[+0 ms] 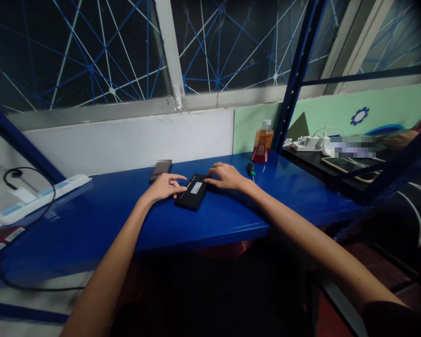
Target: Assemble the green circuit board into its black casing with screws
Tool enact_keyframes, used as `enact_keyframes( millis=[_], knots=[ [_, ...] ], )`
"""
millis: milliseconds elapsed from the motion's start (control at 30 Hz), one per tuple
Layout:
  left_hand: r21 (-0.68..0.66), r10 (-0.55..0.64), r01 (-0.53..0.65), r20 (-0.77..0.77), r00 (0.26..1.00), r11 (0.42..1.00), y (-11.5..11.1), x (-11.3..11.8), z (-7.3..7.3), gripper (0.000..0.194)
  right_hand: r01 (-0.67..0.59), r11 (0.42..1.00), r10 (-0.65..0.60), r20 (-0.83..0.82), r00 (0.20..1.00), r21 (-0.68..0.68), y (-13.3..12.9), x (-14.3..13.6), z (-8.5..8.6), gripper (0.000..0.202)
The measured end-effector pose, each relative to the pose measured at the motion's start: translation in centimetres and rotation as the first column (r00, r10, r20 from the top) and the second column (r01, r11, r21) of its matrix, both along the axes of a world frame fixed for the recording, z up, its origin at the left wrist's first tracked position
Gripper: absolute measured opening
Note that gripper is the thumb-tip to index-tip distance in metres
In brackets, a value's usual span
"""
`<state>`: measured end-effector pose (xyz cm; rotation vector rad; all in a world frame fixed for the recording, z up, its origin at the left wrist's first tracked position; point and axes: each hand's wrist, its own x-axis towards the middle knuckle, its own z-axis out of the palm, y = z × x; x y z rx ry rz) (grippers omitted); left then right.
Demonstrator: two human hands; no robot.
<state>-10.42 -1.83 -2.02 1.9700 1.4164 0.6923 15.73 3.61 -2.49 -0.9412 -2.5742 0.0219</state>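
A flat black rectangular device (189, 199) with a white label lies slantwise on the blue table (228, 217). I cannot make out its exact kind. My left hand (164, 186) is at its left edge, fingers stretched and apart, the fingertips touching or very near it. At the upper right edge, my right hand (226, 176) has bent fingers and its thumb against the device. Some of the right fingertips are hard to see. Behind my left hand lies a dark phone-like slab (161, 169). A screwdriver (250, 169) with a green and black handle rests right of my right hand.
A bottle (263, 142) of reddish-orange drink stands at the back right. At far left are a white power strip (42, 199), a black cable (52, 192) and a red box (3, 239). Blue posts (294, 75) frame the table. A blurred hand (402, 139) shows at the dark neighbouring table.
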Motion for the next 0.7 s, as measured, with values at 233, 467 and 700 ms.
enact_keyframes(
  millis=[233, 467, 700],
  knots=[
    [-0.116, 0.123, -0.108, 0.124, 0.985, 0.987, 0.8, 0.5, -0.9, 0.061, -0.097, 0.995, 0.097, 0.06, 0.993, -0.009, -0.9, -0.6, -0.5, 0.085],
    [-0.2, 0.182, -0.159, 0.102, 0.978, 0.967, 1.1, 0.6, -1.0, 0.055, -0.143, 0.989, 0.144, 0.069, 0.987, -0.027, -1.6, -1.2, -0.9, 0.101],
    [-0.253, 0.247, -0.22, 0.083, 0.965, 0.942, 1.5, 0.6, -1.2, 0.051, -0.168, 0.984, 0.172, 0.062, 0.983, -0.066, -2.6, -2.1, -1.2, 0.106]
  ],
)
